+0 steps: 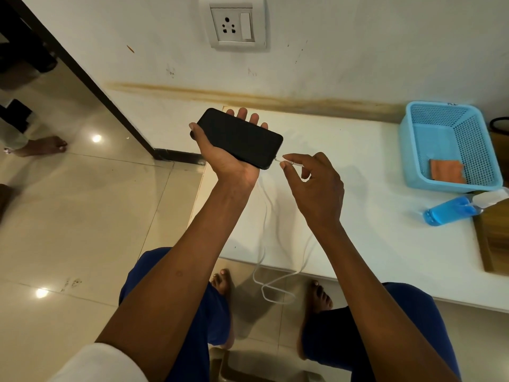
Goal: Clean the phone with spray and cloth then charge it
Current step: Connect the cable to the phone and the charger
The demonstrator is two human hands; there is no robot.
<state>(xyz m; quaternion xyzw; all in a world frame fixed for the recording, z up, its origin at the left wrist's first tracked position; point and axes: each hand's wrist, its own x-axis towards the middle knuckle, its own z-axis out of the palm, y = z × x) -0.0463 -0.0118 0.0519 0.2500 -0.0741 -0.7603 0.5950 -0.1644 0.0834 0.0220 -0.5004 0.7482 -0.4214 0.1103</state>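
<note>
though unreadable, phone (239, 137) face, plug (286, 161) perhaps seated

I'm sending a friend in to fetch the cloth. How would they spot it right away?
Find the white table against the wall, then the blue basket at its right end. The cloth lies flat in the basket's near corner: a small orange square, the only thing inside, with the blue spray bottle lying outside just in front.

White counter against a marked wall, beside a glossy tiled floor.
A wall socket (233, 24) sits high on the scuffed white wall (385, 51); a brownish stain runs along its foot. Beige floor tiles (68, 216) reflect two ceiling lights; a dark door frame (91, 86) slants at left.
</note>
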